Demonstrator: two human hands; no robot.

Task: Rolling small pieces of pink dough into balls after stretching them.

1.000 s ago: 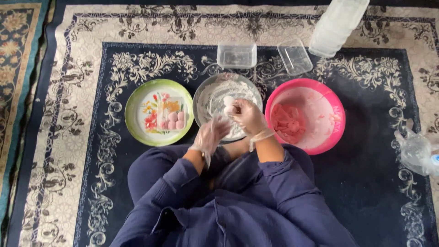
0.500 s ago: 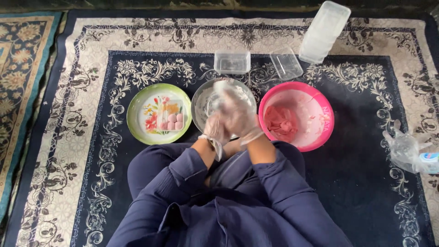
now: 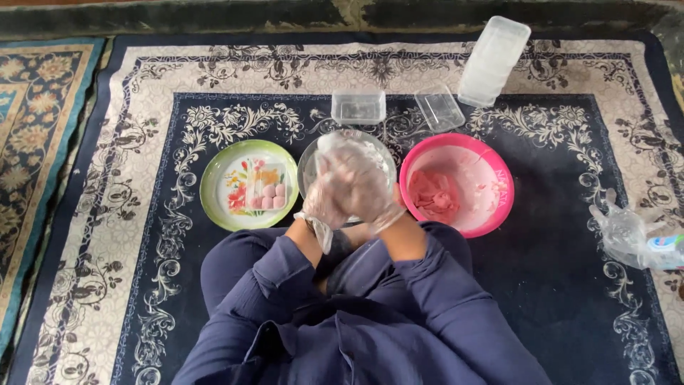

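Observation:
I sit on a patterned rug with both hands in clear plastic gloves. My left hand and my right hand are pressed palm to palm over a floury metal bowl. A small pale dough lump is shut between them and hidden from view. Left of the bowl, a green flowered plate holds several small pink dough balls. To the right, a pink bowl contains a mass of pink dough.
A clear plastic box and its lid lie beyond the bowls. A stack of clear boxes stands at the back right. A crumpled clear plastic bag lies at the right edge. My dark blue lap fills the foreground.
My hands were apart, the right one holding a pale lump over the metal bowl. They have come together, palms closed around it.

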